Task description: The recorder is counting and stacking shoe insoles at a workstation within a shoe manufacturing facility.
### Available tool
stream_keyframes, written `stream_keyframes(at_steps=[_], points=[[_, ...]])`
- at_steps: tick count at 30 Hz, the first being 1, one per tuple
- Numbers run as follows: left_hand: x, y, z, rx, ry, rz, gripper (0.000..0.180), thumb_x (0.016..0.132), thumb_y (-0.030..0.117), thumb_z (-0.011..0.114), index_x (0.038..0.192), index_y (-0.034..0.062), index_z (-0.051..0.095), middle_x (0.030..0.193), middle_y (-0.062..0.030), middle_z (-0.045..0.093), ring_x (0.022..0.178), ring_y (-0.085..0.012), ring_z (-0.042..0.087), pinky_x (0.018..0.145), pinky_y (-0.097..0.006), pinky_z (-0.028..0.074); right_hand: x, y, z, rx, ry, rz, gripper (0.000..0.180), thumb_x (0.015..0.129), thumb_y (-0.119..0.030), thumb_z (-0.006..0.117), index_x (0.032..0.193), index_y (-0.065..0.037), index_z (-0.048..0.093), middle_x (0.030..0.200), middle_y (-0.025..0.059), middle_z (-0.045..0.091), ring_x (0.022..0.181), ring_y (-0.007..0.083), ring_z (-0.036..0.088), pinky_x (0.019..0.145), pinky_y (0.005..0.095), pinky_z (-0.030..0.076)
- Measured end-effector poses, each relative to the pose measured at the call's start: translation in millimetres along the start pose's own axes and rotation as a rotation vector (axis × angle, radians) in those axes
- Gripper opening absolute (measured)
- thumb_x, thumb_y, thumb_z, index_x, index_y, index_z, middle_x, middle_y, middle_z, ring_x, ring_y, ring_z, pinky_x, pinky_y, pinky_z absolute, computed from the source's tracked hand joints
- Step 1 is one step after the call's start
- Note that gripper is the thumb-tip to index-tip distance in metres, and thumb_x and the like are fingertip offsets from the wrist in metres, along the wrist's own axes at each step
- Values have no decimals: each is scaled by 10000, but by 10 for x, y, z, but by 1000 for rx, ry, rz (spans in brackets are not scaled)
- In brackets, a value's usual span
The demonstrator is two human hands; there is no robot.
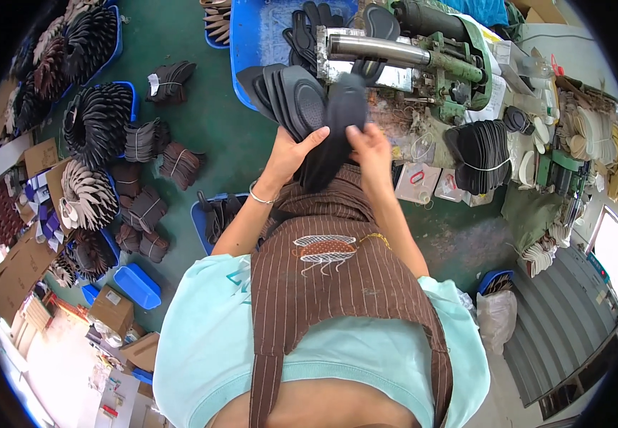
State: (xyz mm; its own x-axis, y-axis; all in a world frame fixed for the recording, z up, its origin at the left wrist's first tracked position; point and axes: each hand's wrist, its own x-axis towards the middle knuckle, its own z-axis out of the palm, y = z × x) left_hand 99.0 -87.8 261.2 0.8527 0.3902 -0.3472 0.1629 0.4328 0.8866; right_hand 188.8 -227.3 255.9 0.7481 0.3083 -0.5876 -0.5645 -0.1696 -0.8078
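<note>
My left hand is closed round a fanned stack of black shoe insoles, its thumb lying across their near side. In my right hand, a single black insole is pinched at its edge and upright beside the stack; its upper end is smeared by motion. Just beyond my hands is a green machine with a shiny metal roller. One black insole rests by the roller's far side, and another dark insole shows below it, partly hidden.
A large blue bin holding black insoles stands left of the machine. A tied insole bundle sits on the right bench. Several bundles and filled blue tubs cover the floor at left. A smaller blue tub is by my left forearm.
</note>
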Motion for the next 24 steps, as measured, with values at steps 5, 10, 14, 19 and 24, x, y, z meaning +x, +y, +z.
stream_keyframes(at_steps=[5,10,14,19,24], points=[[-34,-111,-43,-231,-27,-104,413,823,110,665,1156,-70,501,1143,-121,567,1029,-166,544,903,-289,424,638,-42,-392,102,144,-219,114,848,-124,629,840,-25,573,780,-2,595,694,72,528,657,210,430],[-2,-66,12,-95,56,9,384,808,100,679,1115,-83,537,1096,-129,603,994,-170,572,891,-302,442,-67,12,147,-4,-131,9,190,843,-173,640,987,-55,603,788,-12,613,666,69,548,574,226,431],[18,9,3,-359,-100,-12,385,857,60,598,1196,-73,473,1163,-123,566,1102,-199,528,974,-328,402,328,6,-253,162,161,-93,162,844,-136,627,978,-57,585,820,4,620,652,63,547,524,199,401],[-3,-137,-82,-101,-70,-33,337,875,71,576,1167,-80,499,1178,-149,565,1087,-218,550,948,-322,423,393,-64,-68,25,-64,-147,207,826,-155,665,955,-20,575,804,13,612,714,66,539,605,210,427],[12,-70,7,-187,116,18,268,904,151,569,1071,-59,574,1023,-99,634,766,-152,631,719,-272,515,149,164,-157,138,113,-3,269,798,-86,674,1028,-44,541,807,22,603,728,106,579,593,247,490]])
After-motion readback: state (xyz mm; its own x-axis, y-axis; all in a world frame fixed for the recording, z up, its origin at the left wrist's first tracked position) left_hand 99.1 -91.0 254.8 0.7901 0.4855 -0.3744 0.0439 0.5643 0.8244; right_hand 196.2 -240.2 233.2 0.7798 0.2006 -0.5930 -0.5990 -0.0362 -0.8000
